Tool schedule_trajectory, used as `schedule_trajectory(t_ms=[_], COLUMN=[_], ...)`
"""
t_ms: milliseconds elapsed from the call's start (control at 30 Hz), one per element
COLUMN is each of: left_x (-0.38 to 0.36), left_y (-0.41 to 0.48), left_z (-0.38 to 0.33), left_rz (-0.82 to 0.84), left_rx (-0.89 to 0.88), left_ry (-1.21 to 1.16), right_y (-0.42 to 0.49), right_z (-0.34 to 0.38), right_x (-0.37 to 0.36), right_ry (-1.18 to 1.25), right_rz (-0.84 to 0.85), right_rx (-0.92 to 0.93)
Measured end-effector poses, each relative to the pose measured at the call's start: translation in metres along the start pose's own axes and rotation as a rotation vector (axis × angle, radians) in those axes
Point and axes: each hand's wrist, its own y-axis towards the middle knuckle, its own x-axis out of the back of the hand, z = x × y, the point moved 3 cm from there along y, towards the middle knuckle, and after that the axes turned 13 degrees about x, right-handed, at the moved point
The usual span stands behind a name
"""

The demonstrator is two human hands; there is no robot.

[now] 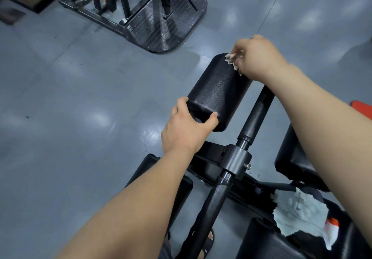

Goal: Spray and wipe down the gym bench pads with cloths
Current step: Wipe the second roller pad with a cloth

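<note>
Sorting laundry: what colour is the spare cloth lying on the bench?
Pale blue-grey; the cloth shows best in the head view.

Pad [217, 89], in the left hand [185, 129] grip: black vinyl-like cover, fine grained texture, faint sheen. Rag [233, 60], pinched by the right hand [259, 59] at the pad's far end: beige cloth, frayed. Bar [255, 115], just right of the left grip: dark metal, smooth, satin. Collar [235, 160], nearer than that grip: grey metal, matt. Cloth [298, 212], well nearer, right: pale, nubbly, ragged edge. Floor [70, 97]: grey, smooth, glossy.
</note>
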Motion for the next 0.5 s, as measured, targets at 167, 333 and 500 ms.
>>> schedule_trajectory(t_ms=[167, 333, 500], left_x=[0.001, 0.000, 0.000], left_y=[-0.002, -0.001, -0.001], left_z=[-0.001, -0.001, -0.001], left_rz=[-0.011, 0.002, 0.000], left_rx=[-0.024, -0.036, -0.030], left_ry=[-0.002, 0.049, 0.026], right_y=[0.005, -0.008, -0.006], right_z=[-0.005, 0.007, 0.009], right_x=[0.000, 0.002, 0.002], right_ry=[0.037, 0.046, 0.042], right_rz=[0.005, 0.023, 0.043], right_rx=[-0.076, 0.007, 0.072])
